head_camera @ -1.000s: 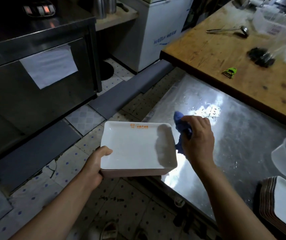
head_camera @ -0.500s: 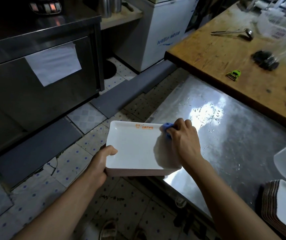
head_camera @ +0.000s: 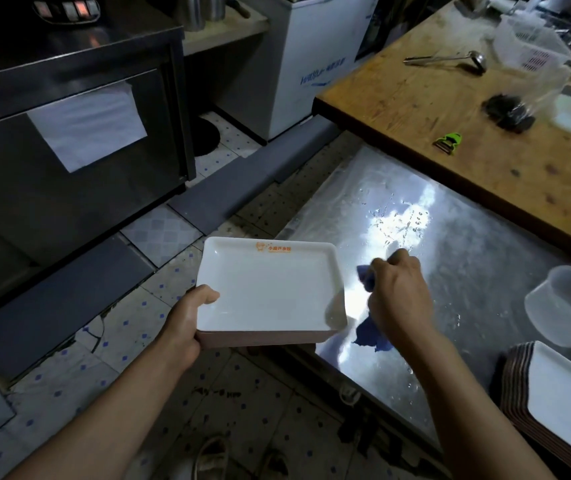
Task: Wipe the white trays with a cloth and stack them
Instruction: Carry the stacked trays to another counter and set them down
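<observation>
From the head camera, the left hand (head_camera: 187,320) grips the near-left corner of a white rectangular tray (head_camera: 266,289), thumb lying over the rim and fingers curled underneath. The tray is held level in the air over the tiled floor (head_camera: 145,375), just off the left edge of the stainless steel surface (head_camera: 485,271), and it carries a small orange logo (head_camera: 273,247) along its far rim; its underside shows brown.

At 3 o'clock from the tray, the right hand (head_camera: 398,299) is closed around a blue cloth (head_camera: 369,327), which bunches out above the fingers and hangs below the palm. Hand and cloth sit just beside the tray's right edge; whether the cloth touches the tray cannot be told.

At 4 o'clock, in the lower right corner, a stack of trays (head_camera: 561,403) rests on the steel surface, white face up with brown edges layered beneath. Just beyond the stack lies a clear plastic jug (head_camera: 568,313) on its side.

At 1 o'clock a wooden surface (head_camera: 433,109) holds a green peeler (head_camera: 448,143), a metal ladle (head_camera: 450,60), a dark clump (head_camera: 507,114) and a clear plastic basket (head_camera: 533,53). At 10 o'clock stands a steel cabinet (head_camera: 69,133) with a paper sheet (head_camera: 87,126) stuck to its front.
</observation>
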Demonstrator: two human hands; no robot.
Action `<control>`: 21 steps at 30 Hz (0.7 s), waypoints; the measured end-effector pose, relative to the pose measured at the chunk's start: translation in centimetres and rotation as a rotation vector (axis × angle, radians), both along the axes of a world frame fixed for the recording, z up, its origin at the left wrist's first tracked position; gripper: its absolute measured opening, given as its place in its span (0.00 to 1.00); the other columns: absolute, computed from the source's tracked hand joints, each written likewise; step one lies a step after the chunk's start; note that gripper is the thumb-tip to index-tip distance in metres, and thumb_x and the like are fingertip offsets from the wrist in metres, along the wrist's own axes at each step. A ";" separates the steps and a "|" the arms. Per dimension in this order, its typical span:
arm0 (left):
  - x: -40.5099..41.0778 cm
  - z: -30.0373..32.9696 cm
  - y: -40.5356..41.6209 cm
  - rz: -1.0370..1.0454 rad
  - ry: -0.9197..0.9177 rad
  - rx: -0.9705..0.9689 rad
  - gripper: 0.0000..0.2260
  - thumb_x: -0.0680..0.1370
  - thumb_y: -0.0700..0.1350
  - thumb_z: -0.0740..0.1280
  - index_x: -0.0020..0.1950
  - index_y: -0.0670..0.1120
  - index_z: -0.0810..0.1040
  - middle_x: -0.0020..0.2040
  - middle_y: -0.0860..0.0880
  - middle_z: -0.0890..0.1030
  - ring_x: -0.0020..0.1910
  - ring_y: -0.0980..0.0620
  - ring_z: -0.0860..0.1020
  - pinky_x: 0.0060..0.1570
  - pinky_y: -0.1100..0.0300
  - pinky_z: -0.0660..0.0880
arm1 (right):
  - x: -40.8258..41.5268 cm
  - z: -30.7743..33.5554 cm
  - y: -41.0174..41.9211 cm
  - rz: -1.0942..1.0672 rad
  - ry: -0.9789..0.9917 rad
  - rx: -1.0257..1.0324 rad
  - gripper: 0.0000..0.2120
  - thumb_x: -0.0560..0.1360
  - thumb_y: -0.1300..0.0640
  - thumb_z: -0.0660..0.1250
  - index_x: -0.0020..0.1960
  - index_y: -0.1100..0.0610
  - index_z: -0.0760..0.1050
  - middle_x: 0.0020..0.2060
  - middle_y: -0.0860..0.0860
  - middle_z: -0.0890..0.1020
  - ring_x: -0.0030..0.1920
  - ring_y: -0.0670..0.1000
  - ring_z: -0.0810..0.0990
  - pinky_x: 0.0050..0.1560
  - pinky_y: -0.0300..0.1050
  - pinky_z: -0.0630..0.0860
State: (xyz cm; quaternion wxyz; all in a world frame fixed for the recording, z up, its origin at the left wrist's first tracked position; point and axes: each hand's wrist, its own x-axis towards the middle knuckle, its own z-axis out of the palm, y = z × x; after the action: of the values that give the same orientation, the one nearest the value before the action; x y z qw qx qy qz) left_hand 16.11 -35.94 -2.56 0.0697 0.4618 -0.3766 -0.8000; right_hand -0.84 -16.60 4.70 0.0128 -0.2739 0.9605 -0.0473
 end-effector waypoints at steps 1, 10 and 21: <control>0.0 0.0 0.1 0.003 0.004 0.010 0.12 0.75 0.40 0.59 0.54 0.45 0.78 0.54 0.40 0.80 0.53 0.39 0.77 0.56 0.46 0.72 | -0.5 -0.4 0.8 -0.056 0.003 -0.042 0.09 0.70 0.70 0.61 0.47 0.64 0.78 0.48 0.61 0.73 0.52 0.61 0.71 0.40 0.47 0.69; 0.1 0.2 0.4 -0.002 0.005 0.002 0.11 0.75 0.41 0.58 0.52 0.48 0.79 0.45 0.46 0.83 0.44 0.44 0.79 0.40 0.53 0.75 | -2.5 -6.1 4.2 -0.176 -0.266 0.085 0.18 0.74 0.66 0.60 0.63 0.60 0.74 0.59 0.62 0.72 0.59 0.62 0.68 0.53 0.47 0.67; 0.5 0.4 0.2 -0.032 0.098 0.030 0.14 0.74 0.48 0.64 0.59 0.47 0.78 0.54 0.44 0.83 0.51 0.44 0.81 0.48 0.50 0.76 | 1.7 -5.3 0.2 -0.440 -1.182 -1.008 0.15 0.77 0.47 0.64 0.32 0.45 0.79 0.41 0.48 0.84 0.46 0.50 0.82 0.50 0.47 0.76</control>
State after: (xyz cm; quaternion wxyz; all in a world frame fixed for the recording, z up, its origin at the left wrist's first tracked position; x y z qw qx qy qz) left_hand 16.61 -35.77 -2.20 0.0685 0.4171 -0.3680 -0.8282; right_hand 0.89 -16.39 -0.58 0.3841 0.0191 0.6898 -0.6134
